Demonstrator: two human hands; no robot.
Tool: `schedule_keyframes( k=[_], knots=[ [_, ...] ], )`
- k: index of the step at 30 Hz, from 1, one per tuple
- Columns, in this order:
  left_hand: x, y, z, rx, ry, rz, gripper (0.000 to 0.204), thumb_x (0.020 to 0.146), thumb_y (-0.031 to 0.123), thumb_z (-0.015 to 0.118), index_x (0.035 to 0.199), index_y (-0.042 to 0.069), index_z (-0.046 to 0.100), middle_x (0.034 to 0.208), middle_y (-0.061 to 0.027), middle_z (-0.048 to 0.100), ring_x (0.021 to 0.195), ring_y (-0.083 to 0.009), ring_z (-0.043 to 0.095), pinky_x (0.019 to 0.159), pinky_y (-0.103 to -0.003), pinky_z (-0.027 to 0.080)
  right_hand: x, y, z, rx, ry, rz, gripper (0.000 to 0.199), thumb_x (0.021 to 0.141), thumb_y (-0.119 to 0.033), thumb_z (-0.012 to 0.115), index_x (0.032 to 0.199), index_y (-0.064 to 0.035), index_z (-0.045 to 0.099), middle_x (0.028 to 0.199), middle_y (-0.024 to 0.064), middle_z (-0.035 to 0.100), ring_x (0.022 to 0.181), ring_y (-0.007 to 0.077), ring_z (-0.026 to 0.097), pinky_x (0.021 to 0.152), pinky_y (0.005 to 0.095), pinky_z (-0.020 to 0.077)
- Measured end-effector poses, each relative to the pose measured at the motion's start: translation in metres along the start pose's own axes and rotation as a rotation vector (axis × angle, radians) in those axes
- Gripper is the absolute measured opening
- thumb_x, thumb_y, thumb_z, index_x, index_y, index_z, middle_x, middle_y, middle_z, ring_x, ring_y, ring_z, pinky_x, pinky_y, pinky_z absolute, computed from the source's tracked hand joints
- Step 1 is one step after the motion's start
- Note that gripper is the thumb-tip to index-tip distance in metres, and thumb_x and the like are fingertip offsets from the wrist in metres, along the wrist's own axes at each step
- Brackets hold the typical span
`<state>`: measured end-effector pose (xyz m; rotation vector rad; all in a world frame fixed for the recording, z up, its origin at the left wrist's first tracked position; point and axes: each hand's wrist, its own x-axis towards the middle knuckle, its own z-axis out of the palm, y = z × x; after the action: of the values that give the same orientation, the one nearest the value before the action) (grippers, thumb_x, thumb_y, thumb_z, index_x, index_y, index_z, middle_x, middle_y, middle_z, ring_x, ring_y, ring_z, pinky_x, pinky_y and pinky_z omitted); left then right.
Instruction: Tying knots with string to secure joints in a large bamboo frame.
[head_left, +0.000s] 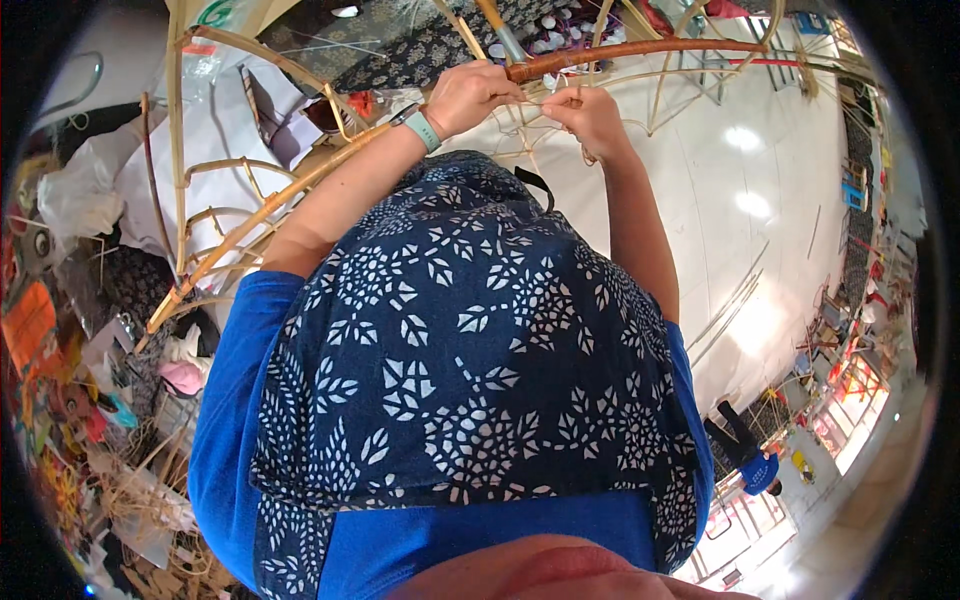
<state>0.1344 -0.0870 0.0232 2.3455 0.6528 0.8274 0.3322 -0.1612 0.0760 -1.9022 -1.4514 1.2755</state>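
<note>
A long bamboo pole [275, 203] runs slantwise from the left up to my left hand [468, 98], which is closed at the pole with thumb and fingers pinching a thin tan strip [533, 102]. Just right of it, my right hand [590, 122] is closed in a pinch on the same strip, and loose loops hang below its fingers. Beyond my left hand the pole continues as a reddish-brown, bound-looking curved length [640, 52]. Thin bent bamboo ribs [230, 162] are joined to the pole at the left. My left fingers partly hide the pole.
White paper sheets [150, 185] and a clear plastic bag [85, 205] lie at the left, above a cluttered pile of colourful scraps. Thin sticks [730, 300] lie on the pale floor [690, 200] at the right. Another person in blue [757, 472] is far off, lower right.
</note>
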Motion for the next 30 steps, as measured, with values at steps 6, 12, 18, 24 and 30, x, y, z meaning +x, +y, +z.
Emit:
schedule_keyframes(
  k=[6,12,18,24,30],
  knots=[
    [0.000,-0.001,-0.001,-0.019,-0.035,-0.051,0.010,0.077,0.023,0.062,0.083,0.019,0.069,0.075,-0.0004,0.060,0.077,-0.0210,0.057,0.067,-0.033,0.047,-0.008,-0.004,0.007,0.112,0.173,-0.102,0.016,0.071,-0.006,0.070,0.085,0.0003,0.065,0.066,-0.0011,0.059,0.058,0.0047,0.050,0.052,0.0191,0.0379],
    [0.000,-0.003,0.001,-0.042,-0.036,-0.074,0.010,0.077,0.023,0.062,0.083,0.019,0.069,0.077,-0.0003,0.060,0.079,-0.0209,0.057,0.069,-0.032,0.047,-0.015,-0.012,0.000,-0.062,0.062,0.059,0.018,0.075,-0.015,0.069,0.085,-0.0013,0.066,0.064,-0.0011,0.057,0.057,0.0044,0.048,0.051,0.0206,0.0364],
    [0.001,-0.003,-0.001,-0.072,-0.058,-0.069,0.010,0.078,0.018,0.063,0.085,0.017,0.069,0.080,-0.0005,0.062,0.080,-0.0190,0.057,0.072,-0.031,0.047,-0.013,-0.007,0.003,-0.031,0.176,-0.110,0.017,0.075,-0.016,0.068,0.083,-0.0010,0.065,0.064,-0.0013,0.057,0.059,0.0050,0.048,0.052,0.0213,0.0377],
    [0.004,0.002,-0.005,-0.118,-0.017,-0.054,0.011,0.076,0.026,0.064,0.081,0.016,0.067,0.078,-0.0008,0.062,0.080,-0.0211,0.058,0.070,-0.032,0.047,-0.008,-0.010,0.007,-0.021,0.276,-0.242,0.015,0.073,-0.016,0.067,0.078,-0.0026,0.064,0.066,0.0045,0.060,0.059,0.0100,0.053,0.058,0.0246,0.0425],
    [0.017,0.006,0.003,-0.277,0.011,-0.035,0.013,0.076,0.022,0.066,0.081,0.011,0.065,0.077,-0.0041,0.061,0.075,-0.0227,0.057,0.067,-0.031,0.046,-0.006,-0.014,-0.002,-0.101,0.242,-0.184,0.011,0.075,-0.008,0.067,0.082,-0.0007,0.063,0.074,0.0008,0.062,0.065,0.0054,0.053,0.057,0.0209,0.0418]
  ],
)
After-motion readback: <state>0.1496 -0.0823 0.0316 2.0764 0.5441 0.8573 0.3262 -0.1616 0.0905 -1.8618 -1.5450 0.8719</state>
